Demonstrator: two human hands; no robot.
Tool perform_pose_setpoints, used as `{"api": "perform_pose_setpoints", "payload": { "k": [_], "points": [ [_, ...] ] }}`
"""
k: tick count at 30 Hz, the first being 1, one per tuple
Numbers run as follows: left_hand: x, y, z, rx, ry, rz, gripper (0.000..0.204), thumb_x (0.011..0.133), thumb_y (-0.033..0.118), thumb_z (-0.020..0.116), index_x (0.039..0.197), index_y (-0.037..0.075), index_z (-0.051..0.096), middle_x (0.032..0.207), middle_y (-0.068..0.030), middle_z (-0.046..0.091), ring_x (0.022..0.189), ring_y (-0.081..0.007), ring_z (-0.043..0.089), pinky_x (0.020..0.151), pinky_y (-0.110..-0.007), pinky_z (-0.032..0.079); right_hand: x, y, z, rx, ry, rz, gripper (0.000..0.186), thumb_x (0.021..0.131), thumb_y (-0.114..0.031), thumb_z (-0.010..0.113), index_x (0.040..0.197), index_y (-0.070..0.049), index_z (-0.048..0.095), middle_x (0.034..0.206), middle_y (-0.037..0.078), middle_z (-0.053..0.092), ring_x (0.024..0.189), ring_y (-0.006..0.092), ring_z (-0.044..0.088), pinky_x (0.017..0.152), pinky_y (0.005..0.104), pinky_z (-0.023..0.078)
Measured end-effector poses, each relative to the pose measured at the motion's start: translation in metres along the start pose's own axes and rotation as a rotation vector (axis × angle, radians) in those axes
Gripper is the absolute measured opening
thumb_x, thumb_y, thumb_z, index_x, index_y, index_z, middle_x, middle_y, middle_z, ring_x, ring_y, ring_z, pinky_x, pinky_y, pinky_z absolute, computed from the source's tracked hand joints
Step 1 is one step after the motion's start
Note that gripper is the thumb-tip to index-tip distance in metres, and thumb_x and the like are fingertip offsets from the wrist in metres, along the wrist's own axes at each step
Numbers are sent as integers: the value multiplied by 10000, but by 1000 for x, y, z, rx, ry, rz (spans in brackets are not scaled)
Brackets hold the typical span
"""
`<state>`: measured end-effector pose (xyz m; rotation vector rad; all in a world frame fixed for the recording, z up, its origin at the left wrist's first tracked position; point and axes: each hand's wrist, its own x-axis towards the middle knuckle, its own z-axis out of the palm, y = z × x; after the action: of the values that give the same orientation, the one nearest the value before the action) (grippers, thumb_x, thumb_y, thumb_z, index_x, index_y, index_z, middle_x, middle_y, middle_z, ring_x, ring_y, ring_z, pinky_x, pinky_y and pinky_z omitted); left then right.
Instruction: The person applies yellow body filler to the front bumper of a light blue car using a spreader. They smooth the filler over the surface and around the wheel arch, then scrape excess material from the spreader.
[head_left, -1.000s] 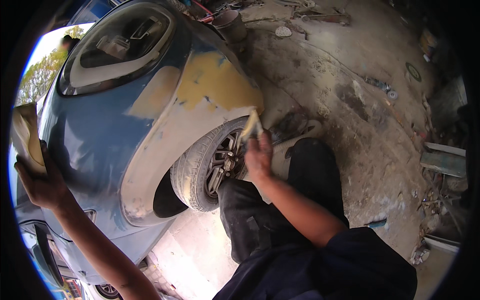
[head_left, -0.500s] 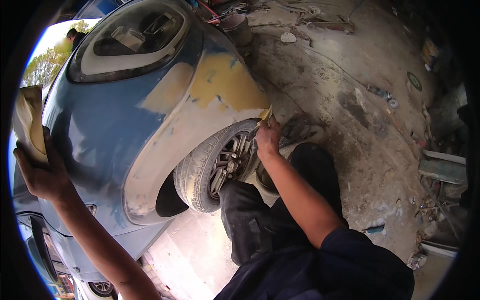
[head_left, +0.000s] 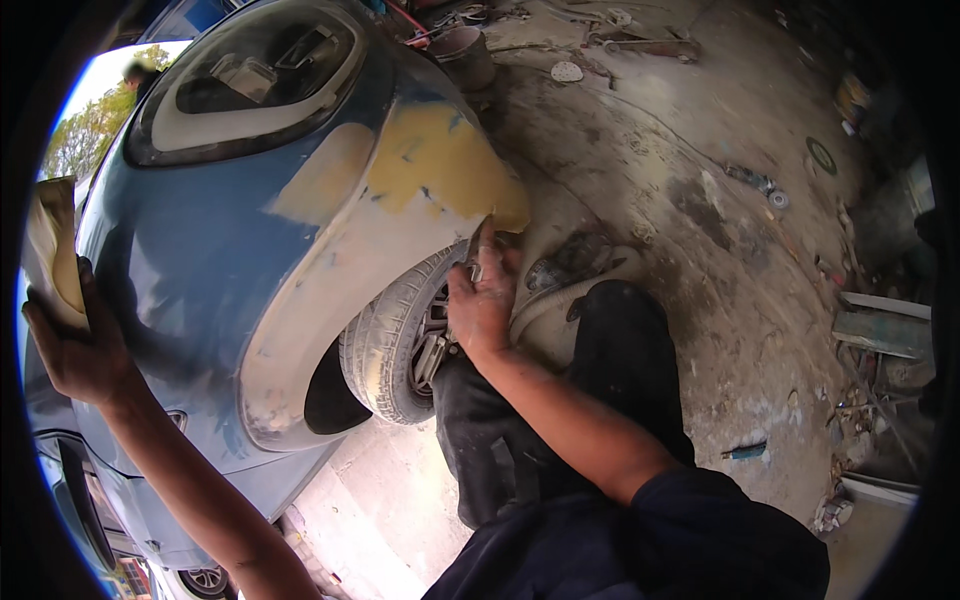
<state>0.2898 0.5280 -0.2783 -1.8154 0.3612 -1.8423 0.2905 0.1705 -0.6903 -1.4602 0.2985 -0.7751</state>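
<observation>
My left hand [head_left: 85, 350] is closed on a mixing board [head_left: 52, 245] bearing cream putty, held beside a blue car's body [head_left: 190, 270] at the far left. My right hand [head_left: 482, 300] grips a thin spreader [head_left: 482, 232] at the wheel arch, its blade mostly hidden by my fingers. The fender [head_left: 430, 150] has a large yellow filler patch over pale sanded areas, with a smaller patch higher on the panel. Just below the arch is the front wheel [head_left: 390, 355], its tire smudged with pale dust, partly behind my right hand.
My bent knees are beside the wheel. A bucket [head_left: 462, 60], a cable and a small tool [head_left: 765, 190] lie on the dusty floor [head_left: 730, 330]. Scrap panels [head_left: 880, 330] pile at the right. A headlight [head_left: 255, 85] is on the car; a person [head_left: 145, 85] stands beyond it.
My right hand went right and up along the arch, then came back left and down; the spreader is now more hidden. My left hand and board shifted only slightly.
</observation>
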Motion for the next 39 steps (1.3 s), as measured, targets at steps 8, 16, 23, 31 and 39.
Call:
{"api": "perform_pose_setpoints", "payload": {
  "k": [8,16,23,31,39],
  "points": [
    [-2,-3,5,-15,22,-9,801,858,387,991,1400,-119,689,1336,-241,775,1200,-319,787,1073,-367,626,5,-13,-49,131,-7,-29,312,1042,-14,604,1346,-4,675,1242,214,686,1169,410,662,1026,457,526],
    [-2,12,3,-163,70,-71,849,823,310,1026,1447,-126,651,1367,-240,759,1243,-323,758,1114,-395,591,46,-11,-19,-41,201,-38,519,1050,-34,561,1564,20,516,1437,278,535,1333,468,548,1163,497,452],
    [5,12,-9,-47,-30,-31,843,843,372,1005,1435,-122,662,1320,-257,771,1168,-323,790,1074,-375,612,-4,-34,12,-162,70,-150,850,919,72,627,1725,-26,377,1518,269,477,1395,430,515,1201,457,441],
    [-2,4,1,-85,-11,-78,879,833,441,1001,1431,-111,669,1311,-235,780,1172,-313,791,1072,-348,609,-31,-28,-10,-70,-47,-276,731,962,86,583,1675,-20,464,1425,253,541,1286,415,561,1138,462,474],
    [-2,-1,3,-39,52,14,831,838,435,996,1387,-112,696,1273,-236,791,1134,-334,800,1043,-369,620,48,56,-42,272,71,334,348,1051,-41,521,1372,43,625,1293,213,647,1192,336,637,1066,432,489]
  ]
}}
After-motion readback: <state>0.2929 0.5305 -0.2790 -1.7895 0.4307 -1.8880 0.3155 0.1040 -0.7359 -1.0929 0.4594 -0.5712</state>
